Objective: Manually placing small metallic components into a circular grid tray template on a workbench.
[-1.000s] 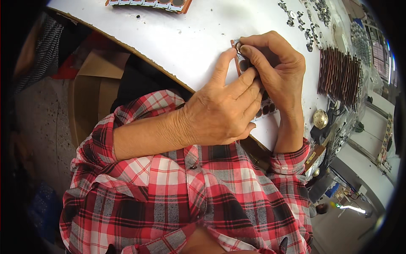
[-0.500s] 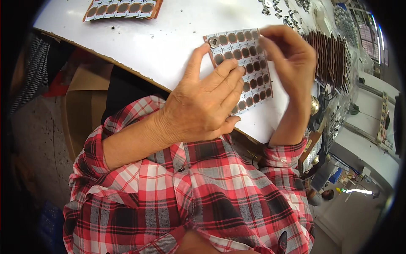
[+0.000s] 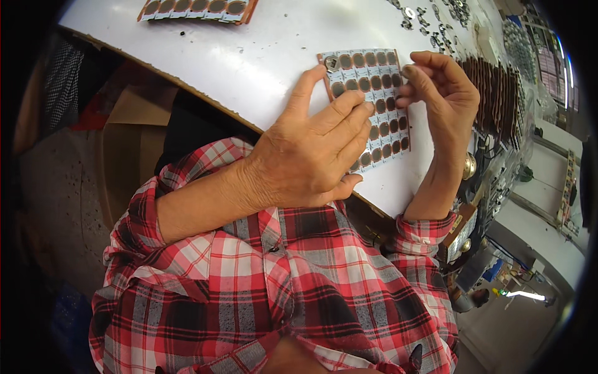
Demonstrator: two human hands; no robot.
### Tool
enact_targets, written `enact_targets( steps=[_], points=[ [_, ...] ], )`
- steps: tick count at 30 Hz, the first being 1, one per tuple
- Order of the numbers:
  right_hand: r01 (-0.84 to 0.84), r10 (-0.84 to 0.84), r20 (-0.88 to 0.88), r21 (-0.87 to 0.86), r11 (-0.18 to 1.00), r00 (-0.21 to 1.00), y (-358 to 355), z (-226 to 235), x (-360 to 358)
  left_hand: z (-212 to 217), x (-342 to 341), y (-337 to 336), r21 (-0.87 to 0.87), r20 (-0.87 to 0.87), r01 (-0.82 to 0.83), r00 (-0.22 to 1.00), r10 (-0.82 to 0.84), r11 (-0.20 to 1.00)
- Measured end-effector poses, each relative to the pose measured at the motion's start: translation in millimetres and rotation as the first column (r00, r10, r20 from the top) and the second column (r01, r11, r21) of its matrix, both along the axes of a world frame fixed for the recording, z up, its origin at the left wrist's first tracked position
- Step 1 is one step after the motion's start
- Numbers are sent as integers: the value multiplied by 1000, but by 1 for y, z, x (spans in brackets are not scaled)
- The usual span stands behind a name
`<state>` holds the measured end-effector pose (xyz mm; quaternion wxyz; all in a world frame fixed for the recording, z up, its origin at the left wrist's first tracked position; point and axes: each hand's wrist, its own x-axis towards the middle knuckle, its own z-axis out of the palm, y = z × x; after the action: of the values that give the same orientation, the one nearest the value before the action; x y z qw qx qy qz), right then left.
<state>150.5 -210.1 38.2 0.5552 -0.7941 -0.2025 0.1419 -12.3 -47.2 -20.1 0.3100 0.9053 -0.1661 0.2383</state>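
White and orange-edged, a panel (image 3: 381,93) of dark round discs in rows lies at the table's (image 3: 261,71) near edge, in front of the person. A small metal piece (image 3: 332,63) sits on its far-left corner. The left hand (image 3: 308,156) lies across the panel's left part: one finger reaches out to the corner beside the metal piece, apart from the middle fingers, which lie close together over the discs. The right hand (image 3: 445,90) is raised at the panel's right edge, thumb and forefinger drawn near each other, the other fingers curled; whether anything is pinched between them, or whether they touch the edge, cannot be told.

Good handling would call for light, even pressure from the left hand, so that the panel lies flat and square, with the corner finger guarding the metal piece against sliding and the right fingertips kept clear of the disc faces.

Surroundings: loose metal parts (image 3: 430,28), far right; a row of brown-edged panels (image 3: 492,93), right; a second panel (image 3: 193,9), far left.
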Motion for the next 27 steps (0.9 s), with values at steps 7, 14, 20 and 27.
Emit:
enact_targets(
  steps=[7, 14, 20, 27],
  points=[
    [-188, 187, -69, -5, 982, 980, 32, -10, -20, -1, -1, 0, -4, -5, -6, 1000, 6, 1000],
    [-242, 242, 46, -13, 970, 969, 35, -17, -20, -2, -1, -1, 5, -8, 0, 1000, 0, 1000],
    [-283, 299, 103, -149, 948, 949, 39, -10, -20, -4, -1, -1, 25, -7, -1, 1000, 1, 1000],
    [-226, 259, 203, -172, 959, 944, 45, -15, -25, -2, -1, -1, 51, -8, 7, 1000, -6, 999]
  ],
)
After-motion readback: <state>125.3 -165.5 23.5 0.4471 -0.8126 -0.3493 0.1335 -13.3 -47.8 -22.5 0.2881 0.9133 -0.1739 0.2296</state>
